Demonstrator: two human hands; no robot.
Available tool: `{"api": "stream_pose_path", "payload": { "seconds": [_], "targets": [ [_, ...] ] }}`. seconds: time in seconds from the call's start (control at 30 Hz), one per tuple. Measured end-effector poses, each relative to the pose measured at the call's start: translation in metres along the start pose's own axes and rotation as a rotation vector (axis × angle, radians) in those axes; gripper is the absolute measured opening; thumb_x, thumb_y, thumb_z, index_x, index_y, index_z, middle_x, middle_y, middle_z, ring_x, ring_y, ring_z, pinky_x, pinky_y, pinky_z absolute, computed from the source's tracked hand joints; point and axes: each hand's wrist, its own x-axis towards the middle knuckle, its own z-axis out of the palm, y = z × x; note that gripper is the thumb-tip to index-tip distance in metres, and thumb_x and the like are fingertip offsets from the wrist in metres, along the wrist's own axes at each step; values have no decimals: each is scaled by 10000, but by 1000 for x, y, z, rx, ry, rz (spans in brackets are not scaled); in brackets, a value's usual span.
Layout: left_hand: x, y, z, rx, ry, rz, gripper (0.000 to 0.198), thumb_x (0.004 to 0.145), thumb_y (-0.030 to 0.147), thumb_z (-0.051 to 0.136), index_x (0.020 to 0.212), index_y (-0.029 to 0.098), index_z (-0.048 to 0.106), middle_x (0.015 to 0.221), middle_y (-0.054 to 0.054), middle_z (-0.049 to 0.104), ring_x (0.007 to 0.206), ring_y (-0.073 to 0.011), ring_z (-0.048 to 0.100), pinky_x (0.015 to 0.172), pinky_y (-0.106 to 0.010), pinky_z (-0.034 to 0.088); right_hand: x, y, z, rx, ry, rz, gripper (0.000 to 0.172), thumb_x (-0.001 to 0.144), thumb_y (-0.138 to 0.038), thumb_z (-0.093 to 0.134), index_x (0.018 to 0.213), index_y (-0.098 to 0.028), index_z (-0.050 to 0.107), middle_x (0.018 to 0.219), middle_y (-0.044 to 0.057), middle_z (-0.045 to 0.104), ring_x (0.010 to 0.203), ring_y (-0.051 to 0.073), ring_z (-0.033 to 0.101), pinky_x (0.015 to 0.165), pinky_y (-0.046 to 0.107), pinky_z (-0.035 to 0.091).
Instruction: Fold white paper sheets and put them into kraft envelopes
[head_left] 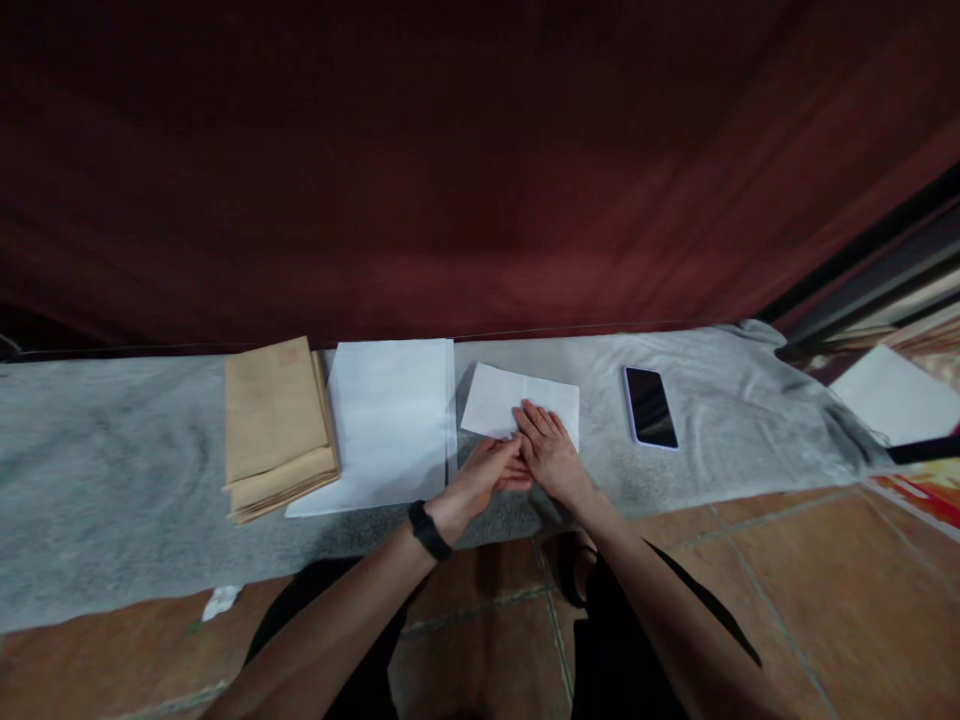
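Observation:
A folded sheet of white paper (495, 395) lies on the grey cloth, slightly tilted. My right hand (551, 450) rests flat on its right part, fingers stretched out and pointing away from me. At the paper's near edge is my left hand (491, 468), a black band on its wrist. Its thumb and fingers reach to the right and meet the side of my right hand. The left fingers look stretched rather than wrapped round anything, though my right hand partly hides their tips. To the left lies a stack of larger white sheets (394, 420).
A pile of brown envelopes (277, 410) overlaps the left side of the white sheets. On the right lies a phone (650, 407) with a dark screen. The grey cloth (112, 480) covers a long, narrow surface before a dark red curtain (450, 200). Crumpled tissue (221, 601) is on the tiled floor.

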Motion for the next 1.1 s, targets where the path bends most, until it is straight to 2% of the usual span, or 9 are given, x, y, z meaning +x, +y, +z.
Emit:
{"api": "stream_pose_path", "payload": {
  "seconds": [0.07,0.13,0.2,0.23,0.33,0.4,0.5,0.77,1.1],
  "targets": [
    [-9,1,-2,221,-63,-22,475,919,607,480,778,167,591,652,-79,697,575,-193,692,585,-313,560,-3,2,0,-46,-17,-21,497,1036,-315,343,1508,-177,414,1606,116,332,1487,252,296,1200,489,271],
    [-14,4,-3,510,-26,161,493,977,565,370,769,180,597,691,-86,702,638,-202,706,634,-324,566,-5,4,0,-80,-19,-40,514,1023,-295,360,1523,-180,387,1617,112,306,1489,259,289,1200,495,269],
    [-15,8,-3,839,76,479,390,1004,441,375,919,182,654,933,-118,740,923,-240,719,865,-385,556,-7,4,1,-106,-17,-53,541,1002,-261,376,1535,-172,363,1620,112,300,1486,264,293,1204,492,266],
    [-13,9,-3,992,114,628,340,1005,382,389,1055,184,660,1122,-133,718,1119,-259,662,1011,-425,489,-8,5,2,-118,-16,-58,554,991,-244,383,1537,-158,358,1614,117,313,1484,268,296,1207,490,262],
    [0,6,-5,1317,133,847,461,1011,331,385,1437,174,464,1548,-124,435,1477,-265,315,1229,-495,196,-11,6,6,-147,-15,-70,581,966,-205,390,1540,-125,346,1592,134,356,1481,280,299,1216,498,244],
    [11,0,-9,1421,161,831,552,1018,392,381,1523,171,347,1618,-117,315,1519,-263,207,1243,-510,122,-13,7,8,-161,-15,-76,584,964,-199,387,1543,-134,342,1595,131,349,1488,286,282,1217,513,237],
    [21,-10,-14,1485,200,778,636,1007,491,388,1549,171,301,1626,-126,289,1524,-265,189,1243,-504,110,-15,10,8,-170,-10,-75,558,986,-227,368,1541,-168,355,1615,112,309,1502,280,247,1216,514,223],
    [21,-17,-21,1586,287,691,632,996,470,412,1531,142,338,1631,-144,267,1523,-276,190,1243,-489,106,-26,23,7,-207,119,123,564,1041,-376,296,1542,-121,337,1605,163,310,1481,291,300,1174,511,282],
    [10,-21,-23,1620,320,681,590,1000,430,391,1524,160,365,1621,-160,282,1515,-302,211,1221,-576,86,-43,27,11,-208,257,257,583,1033,-379,291,1485,-26,400,1535,249,402,1432,331,384,1144,549,329]
  ]
}}
